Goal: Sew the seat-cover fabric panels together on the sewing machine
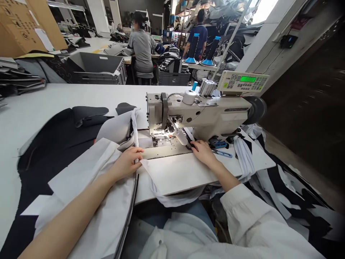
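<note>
My left hand (128,162) is closed on the edge of a white and dark fabric piece (88,187), left of the sewing machine's plate. A white strip (172,200) hangs from beside its fingertips in a loop over the table's front edge. The sewing machine (199,111) stands in the middle, its lamp lighting the needle area. My right hand (202,151) rests at the right end of the machine's bed, its fingers bent by a small dark item; what they hold, if anything, is hidden. Blue-handled snippers (222,154) lie right beside it.
Dark fabric (51,144) spreads over the white table (61,95) at left. White strips (244,156) and scraps lie at right. Behind are a grey crate (99,66), a cardboard box (29,28), thread cones (193,48), a control panel (242,82) and two people.
</note>
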Tool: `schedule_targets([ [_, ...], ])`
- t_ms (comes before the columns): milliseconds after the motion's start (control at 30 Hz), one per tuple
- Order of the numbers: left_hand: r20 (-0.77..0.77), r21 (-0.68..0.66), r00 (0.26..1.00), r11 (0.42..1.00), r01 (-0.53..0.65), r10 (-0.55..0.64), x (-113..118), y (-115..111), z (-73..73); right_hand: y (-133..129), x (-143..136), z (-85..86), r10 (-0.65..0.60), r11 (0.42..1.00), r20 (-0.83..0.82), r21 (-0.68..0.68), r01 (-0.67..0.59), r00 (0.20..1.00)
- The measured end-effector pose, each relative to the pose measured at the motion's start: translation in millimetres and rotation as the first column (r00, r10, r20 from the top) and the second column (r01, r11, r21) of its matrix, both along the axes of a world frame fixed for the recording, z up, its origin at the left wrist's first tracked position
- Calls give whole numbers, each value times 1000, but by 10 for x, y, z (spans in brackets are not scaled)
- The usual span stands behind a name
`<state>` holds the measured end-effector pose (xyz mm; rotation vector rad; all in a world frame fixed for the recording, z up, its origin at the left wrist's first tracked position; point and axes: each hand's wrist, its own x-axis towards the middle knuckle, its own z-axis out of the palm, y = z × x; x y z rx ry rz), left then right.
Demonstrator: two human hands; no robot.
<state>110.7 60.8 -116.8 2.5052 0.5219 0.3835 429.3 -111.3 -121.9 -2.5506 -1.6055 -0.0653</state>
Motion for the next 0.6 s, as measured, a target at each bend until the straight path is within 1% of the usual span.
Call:
schedule_targets([
  [100,-6,13,1000,1000,2,-2,2,-11,11,-51,-73,-28,27,999,-14,23,-27,1000],
  [200,-11,27,1000,1000,14,-13,1,-21,12,-90,-75,3,41,997,-14,63,-40,999],
  [267,-15,38,1000,999,17,-17,-1,-26,7,-95,-6,57,9,994,3,108,-9,1000],
  [333,-16,57,1000,998,15,-14,-2,-29,1,-88,73,110,-52,986,37,158,46,998],
  [400,-5,73,1000,997,2,-2,-3,-30,-2,-70,94,132,-96,977,77,198,79,992],
  [467,16,63,1000,998,-18,17,-4,-27,-1,-39,25,104,-88,974,109,216,63,990],
  [600,71,-14,995,998,-65,66,-11,-9,20,40,-227,-45,17,984,95,175,-33,995],
])
